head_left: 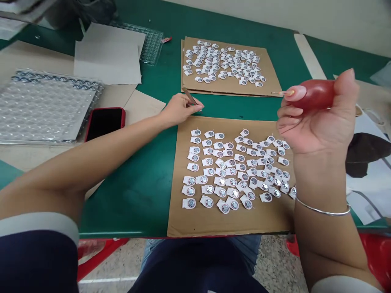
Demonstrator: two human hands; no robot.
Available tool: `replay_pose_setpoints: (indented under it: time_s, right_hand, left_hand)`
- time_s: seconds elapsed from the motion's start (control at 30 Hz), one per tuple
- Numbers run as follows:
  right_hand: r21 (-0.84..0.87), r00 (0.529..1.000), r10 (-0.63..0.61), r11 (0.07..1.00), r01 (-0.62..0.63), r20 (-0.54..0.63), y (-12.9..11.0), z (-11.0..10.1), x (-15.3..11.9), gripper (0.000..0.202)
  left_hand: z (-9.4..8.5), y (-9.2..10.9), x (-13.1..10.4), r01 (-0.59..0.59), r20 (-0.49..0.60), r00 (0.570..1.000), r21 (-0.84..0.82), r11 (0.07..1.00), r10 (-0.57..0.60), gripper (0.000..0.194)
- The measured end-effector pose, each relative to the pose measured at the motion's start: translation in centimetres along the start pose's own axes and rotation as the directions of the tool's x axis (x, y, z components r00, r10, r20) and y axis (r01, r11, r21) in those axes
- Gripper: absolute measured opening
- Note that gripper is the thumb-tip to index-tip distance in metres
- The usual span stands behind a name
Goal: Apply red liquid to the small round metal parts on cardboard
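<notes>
The green table (pixel 128 211) is overlaid in front by a near cardboard sheet (pixel 232 228) and, beyond it, by a far cardboard sheet (pixel 195 86). Over the near one's right end the right hand (pixel 319 118) is raised, closed around a red bulb (pixel 319 91); between the two sheets the left hand (pixel 179 109) is poised, its thumb and fingers pinched on what look like tweezers (pixel 190 96). Whether anything is gripped at their tip cannot be told. White tags (pixel 185 203) are spread over both sheets, looser at the near one's left, crowded at its right, with a round disc (pixel 191 202) borne on each. Tags are probably best lifted by their plain white ends, so that discs are left undisturbed, and the bulb pressed lightly, its thin needle (pixel 276 93) being kept clear of neighbouring tags.
</notes>
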State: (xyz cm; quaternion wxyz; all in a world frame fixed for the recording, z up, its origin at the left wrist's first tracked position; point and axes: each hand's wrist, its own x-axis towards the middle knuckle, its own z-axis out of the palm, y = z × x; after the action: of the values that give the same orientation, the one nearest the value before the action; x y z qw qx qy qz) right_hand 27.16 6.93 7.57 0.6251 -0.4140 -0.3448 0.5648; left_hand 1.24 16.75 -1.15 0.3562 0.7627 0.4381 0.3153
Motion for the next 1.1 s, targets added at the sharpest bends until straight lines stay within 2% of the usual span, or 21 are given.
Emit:
replay_pose_setpoints:
  time_s: [0.1,0.2,0.3,0.53,0.6,0.73,0.83,0.97,1.1]
  right_hand:
    - [-0.016,0.997,-0.048,0.999,0.047,-0.058,0.0,0.0,0.1,0.046]
    - [-0.032,0.996,-0.048,0.998,0.046,-0.073,0.4,0.5,0.3,0.046]
    - [-0.078,1.000,-0.024,0.997,0.023,-0.003,0.8,1.6,0.3,0.046]
    - [-0.099,0.986,-0.078,0.991,0.094,0.149,1.2,4.7,0.4,0.043]
    - [-0.113,0.980,-0.083,0.988,0.104,0.183,1.4,5.2,0.6,0.047]
    - [-0.193,0.976,-0.119,0.969,0.155,0.184,2.1,5.6,0.5,0.047]
    - [-0.269,0.984,-0.102,0.953,0.139,0.148,2.8,5.5,-0.1,0.039]
    - [-0.280,0.994,-0.080,0.955,0.098,0.077,3.8,5.4,-0.9,0.030]
    - [-0.278,0.997,-0.039,0.959,0.054,0.059,4.4,5.7,-1.4,0.032]
  left_hand:
    - [1.1,-1.2,1.0,-0.014,0.043,0.999,-0.011,1.000,0.015,0.024]
    - [1.2,-1.2,0.9,-0.001,0.068,0.998,-0.052,0.999,0.005,0.026]
    - [0.9,-0.7,0.3,0.039,0.064,0.997,-0.085,0.996,-0.033,0.027]
    - [0.5,-0.1,-1.6,0.076,0.120,0.991,-0.081,0.994,-0.066,0.025]
    - [0.3,0.0,-2.1,0.070,0.098,0.993,-0.110,0.991,-0.059,0.025]
    - [-0.5,1.8,-4.2,0.051,-0.045,0.997,-0.109,0.993,-0.056,0.025]
    - [-0.8,3.7,-7.1,-0.030,-0.048,0.998,-0.007,1.000,0.030,0.021]
    - [-0.5,4.5,-11.6,-0.219,0.130,0.971,0.131,0.967,0.202,0.019]
    - [-0.2,4.3,-14.4,-0.383,0.261,0.910,0.227,0.895,0.323,0.019]
